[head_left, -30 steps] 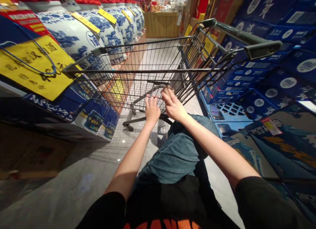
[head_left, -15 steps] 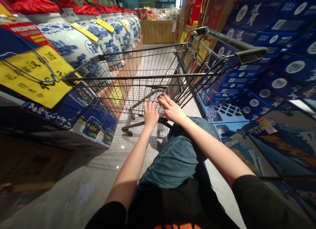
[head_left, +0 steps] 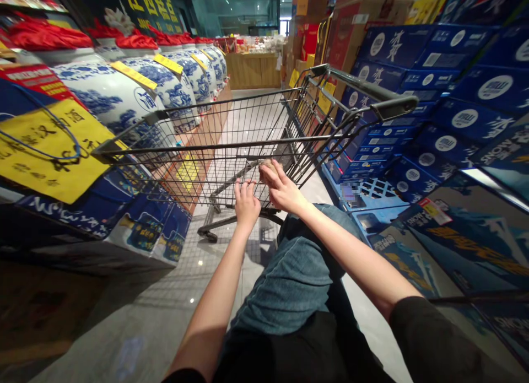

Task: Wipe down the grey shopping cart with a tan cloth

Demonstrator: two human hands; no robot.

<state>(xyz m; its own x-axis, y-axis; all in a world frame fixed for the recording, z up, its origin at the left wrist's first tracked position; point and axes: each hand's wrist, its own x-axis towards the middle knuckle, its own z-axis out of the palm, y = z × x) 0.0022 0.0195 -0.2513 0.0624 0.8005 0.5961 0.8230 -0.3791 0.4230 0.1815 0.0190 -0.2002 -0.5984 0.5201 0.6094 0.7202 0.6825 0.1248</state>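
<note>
A black wire shopping cart (head_left: 231, 147) stands in front of me, its handle to the right. My left hand (head_left: 247, 206) is open, its fingers spread upward at the lower side of the wire basket; whether they grip a wire I cannot tell. Just right of it, my right hand (head_left: 284, 191) is closed at the same wire side. A small brownish crumpled cloth (head_left: 270, 165) shows at its fingertips, mostly hidden by the fingers. Inside the basket I see only bare mesh, with the floor showing through.
Blue-and-white jars (head_left: 111, 91) with red cloth tops line a ledge on the left. Nearer stand dark blue boxes with a yellow price sign (head_left: 53, 146). Stacked blue cartons (head_left: 388, 47) rise on the right over a blue plastic pallet (head_left: 372, 191). A wooden counter (head_left: 254, 71) stands at the far end.
The view has tilted up a little, so the scene sits lower and slightly left. My right hand has shifted slightly along the wires, and more of the brownish cloth shows. My left hand stays beside it.
</note>
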